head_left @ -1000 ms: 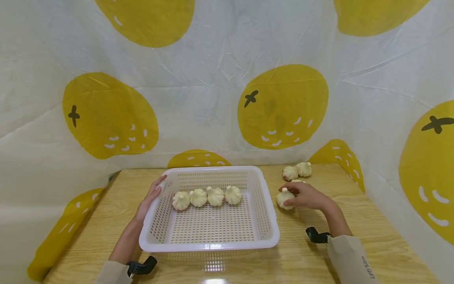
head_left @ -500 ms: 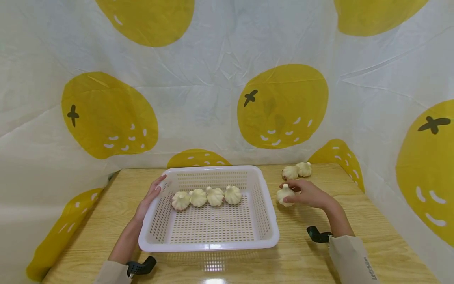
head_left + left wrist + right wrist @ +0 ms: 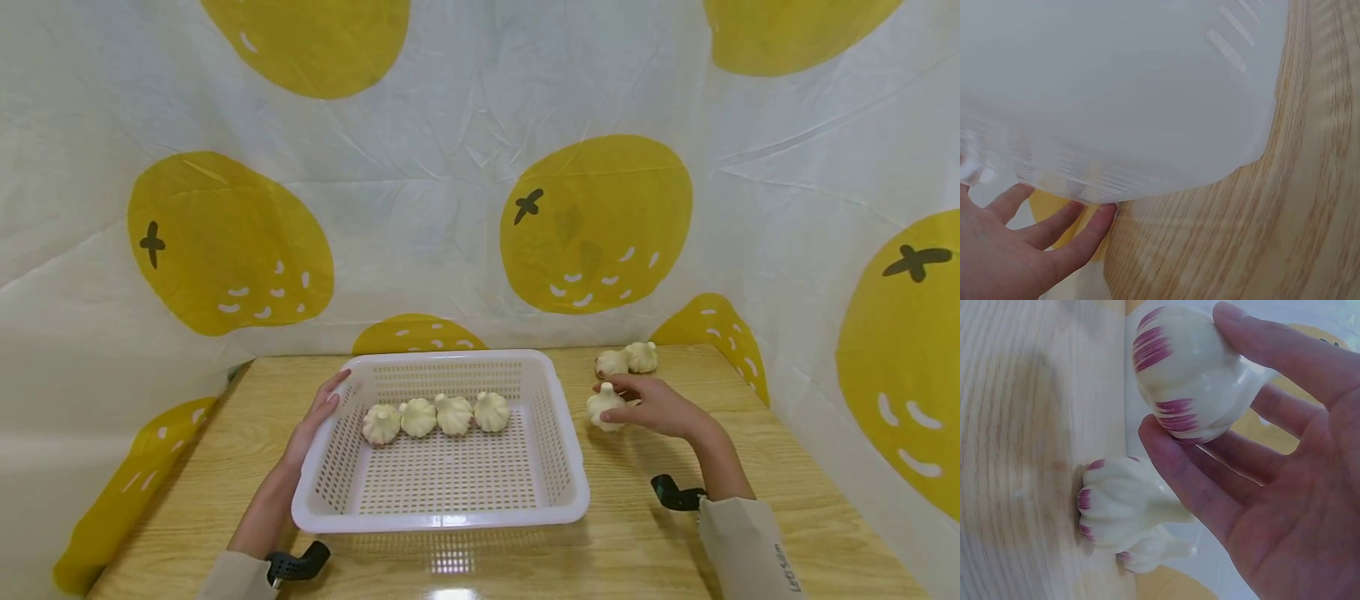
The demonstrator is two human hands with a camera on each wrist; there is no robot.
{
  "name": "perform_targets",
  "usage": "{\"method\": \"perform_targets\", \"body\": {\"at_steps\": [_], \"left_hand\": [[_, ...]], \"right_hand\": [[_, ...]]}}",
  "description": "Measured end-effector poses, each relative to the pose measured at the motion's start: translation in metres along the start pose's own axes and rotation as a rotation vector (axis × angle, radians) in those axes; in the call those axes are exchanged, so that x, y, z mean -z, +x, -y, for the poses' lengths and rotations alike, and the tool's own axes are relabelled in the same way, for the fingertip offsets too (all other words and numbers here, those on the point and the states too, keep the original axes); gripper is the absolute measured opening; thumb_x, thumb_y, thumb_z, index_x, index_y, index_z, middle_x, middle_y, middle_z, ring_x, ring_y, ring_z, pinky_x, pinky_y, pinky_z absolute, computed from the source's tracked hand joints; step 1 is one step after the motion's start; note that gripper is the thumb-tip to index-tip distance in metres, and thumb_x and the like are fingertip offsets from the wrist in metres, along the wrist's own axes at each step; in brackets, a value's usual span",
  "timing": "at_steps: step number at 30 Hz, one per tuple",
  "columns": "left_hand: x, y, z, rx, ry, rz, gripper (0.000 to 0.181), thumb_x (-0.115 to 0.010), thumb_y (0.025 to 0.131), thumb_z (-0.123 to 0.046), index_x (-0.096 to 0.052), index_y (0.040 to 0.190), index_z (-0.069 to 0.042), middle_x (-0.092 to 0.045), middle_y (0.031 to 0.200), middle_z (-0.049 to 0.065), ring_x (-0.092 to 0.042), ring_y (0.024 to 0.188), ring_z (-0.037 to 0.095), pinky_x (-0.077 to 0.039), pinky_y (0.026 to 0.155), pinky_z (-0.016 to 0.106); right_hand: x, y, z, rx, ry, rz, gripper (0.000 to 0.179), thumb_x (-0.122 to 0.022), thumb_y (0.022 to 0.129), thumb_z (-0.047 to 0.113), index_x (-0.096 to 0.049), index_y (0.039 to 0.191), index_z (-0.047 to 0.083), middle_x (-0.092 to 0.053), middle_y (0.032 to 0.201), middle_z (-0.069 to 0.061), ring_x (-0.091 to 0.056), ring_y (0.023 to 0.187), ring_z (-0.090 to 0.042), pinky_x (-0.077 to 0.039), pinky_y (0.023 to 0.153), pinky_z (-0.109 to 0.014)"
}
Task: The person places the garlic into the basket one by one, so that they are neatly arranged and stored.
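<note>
In the head view my right hand (image 3: 660,406) pinches a garlic bulb (image 3: 605,406) beside the basket's right side. The right wrist view shows that bulb (image 3: 1191,372), cream with purple streaks, between thumb and fingers, above the wooden table. A white perforated plastic basket (image 3: 442,523) stands in the middle, with several garlic bulbs (image 3: 453,414) in a row inside it. My left hand (image 3: 307,429) rests against the basket's left side. In the left wrist view its fairly straight, spread fingers (image 3: 1088,234) touch the basket's outer wall (image 3: 1116,181).
Two more garlic bulbs (image 3: 641,357) lie together at the back right of the wooden table (image 3: 637,542), beyond my right hand. A white cloth with yellow fruit prints (image 3: 450,242) hangs behind the table and at its sides.
My right hand has lifted the garlic bulb slightly, upward in the head view. The left hand, the basket and the bulbs inside stay in place.
</note>
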State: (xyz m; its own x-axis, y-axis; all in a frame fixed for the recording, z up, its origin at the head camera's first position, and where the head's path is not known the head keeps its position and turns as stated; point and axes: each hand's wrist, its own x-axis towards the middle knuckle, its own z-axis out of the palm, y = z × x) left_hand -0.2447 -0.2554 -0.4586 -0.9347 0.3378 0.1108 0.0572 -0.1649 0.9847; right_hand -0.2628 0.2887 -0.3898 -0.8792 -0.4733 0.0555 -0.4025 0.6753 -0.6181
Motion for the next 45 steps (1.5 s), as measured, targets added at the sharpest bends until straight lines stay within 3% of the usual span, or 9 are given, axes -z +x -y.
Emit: {"method": "perform_targets", "body": {"at_steps": [7, 16, 21, 26, 31, 42, 45], "left_hand": [[0.0, -0.002, 0.001, -0.007, -0.005, 0.003, 0.053, -0.02, 0.114, -0.038, -0.004, 0.164, -0.03, -0.002, 0.171, 0.004, -0.014, 0.155, 0.02, -0.034, 0.11, 0.022], [0.0, -0.001, 0.0, -0.013, 0.0, 0.004, 0.053, -0.018, 0.114, -0.037, -0.003, 0.164, -0.03, 0.001, 0.172, 0.006, -0.006, 0.158, 0.026, -0.032, 0.11, 0.024], [-0.001, -0.001, 0.0, -0.016, -0.005, -0.002, 0.052, -0.018, 0.114, -0.036, -0.004, 0.164, -0.029, -0.001, 0.171, 0.005, -0.009, 0.156, 0.024, -0.034, 0.109, 0.022], [0.0, -0.001, 0.0, -0.013, -0.009, 0.004, 0.053, -0.018, 0.114, -0.036, -0.002, 0.165, -0.028, 0.002, 0.172, 0.007, -0.005, 0.158, 0.026, -0.034, 0.109, 0.021], [0.001, -0.001, 0.0, -0.017, -0.014, 0.011, 0.053, -0.018, 0.115, -0.036, -0.003, 0.164, -0.028, -0.002, 0.171, 0.005, -0.014, 0.155, 0.018, -0.034, 0.11, 0.022], [0.0, -0.001, -0.001, -0.001, -0.006, 0.009, 0.054, -0.017, 0.114, -0.036, 0.001, 0.164, -0.027, 0.005, 0.172, 0.009, -0.003, 0.158, 0.028, -0.035, 0.109, 0.022], [0.0, -0.001, -0.001, -0.002, -0.01, 0.016, 0.054, -0.017, 0.114, -0.036, 0.001, 0.164, -0.027, 0.006, 0.172, 0.01, -0.003, 0.158, 0.029, -0.035, 0.109, 0.023]], "right_hand": [[0.0, 0.0, 0.005, -0.003, 0.003, -0.004, 0.063, -0.075, 0.096, 0.03, -0.054, 0.146, -0.001, -0.067, 0.136, -0.016, -0.065, 0.119, -0.036, -0.055, 0.089, -0.031], [0.003, -0.002, 0.015, -0.023, 0.002, -0.022, 0.056, -0.074, 0.096, 0.033, -0.059, 0.141, 0.004, -0.066, 0.134, -0.017, -0.063, 0.119, -0.038, -0.055, 0.089, -0.039], [0.004, -0.002, 0.017, -0.014, 0.001, -0.023, 0.05, -0.073, 0.097, 0.034, -0.061, 0.138, 0.007, -0.066, 0.132, -0.014, -0.063, 0.119, -0.035, -0.055, 0.089, -0.037], [0.004, -0.002, 0.021, 0.016, 0.001, -0.048, 0.043, -0.074, 0.097, 0.032, -0.064, 0.132, 0.01, -0.067, 0.13, -0.011, -0.063, 0.117, -0.032, -0.054, 0.094, -0.047], [0.005, -0.004, 0.029, 0.028, 0.009, -0.06, 0.041, -0.074, 0.097, 0.032, -0.065, 0.132, 0.012, -0.067, 0.13, -0.011, -0.063, 0.118, -0.032, -0.053, 0.098, -0.055], [0.006, -0.007, 0.047, 0.017, 0.038, -0.089, 0.047, -0.074, 0.096, 0.035, -0.063, 0.137, 0.014, -0.068, 0.121, -0.006, -0.062, 0.11, -0.024, -0.056, 0.088, -0.033], [0.006, -0.007, 0.05, 0.033, 0.031, -0.098, 0.046, -0.074, 0.097, 0.035, -0.063, 0.136, 0.015, -0.068, 0.125, -0.006, -0.062, 0.113, -0.025, -0.056, 0.089, -0.033]]}}
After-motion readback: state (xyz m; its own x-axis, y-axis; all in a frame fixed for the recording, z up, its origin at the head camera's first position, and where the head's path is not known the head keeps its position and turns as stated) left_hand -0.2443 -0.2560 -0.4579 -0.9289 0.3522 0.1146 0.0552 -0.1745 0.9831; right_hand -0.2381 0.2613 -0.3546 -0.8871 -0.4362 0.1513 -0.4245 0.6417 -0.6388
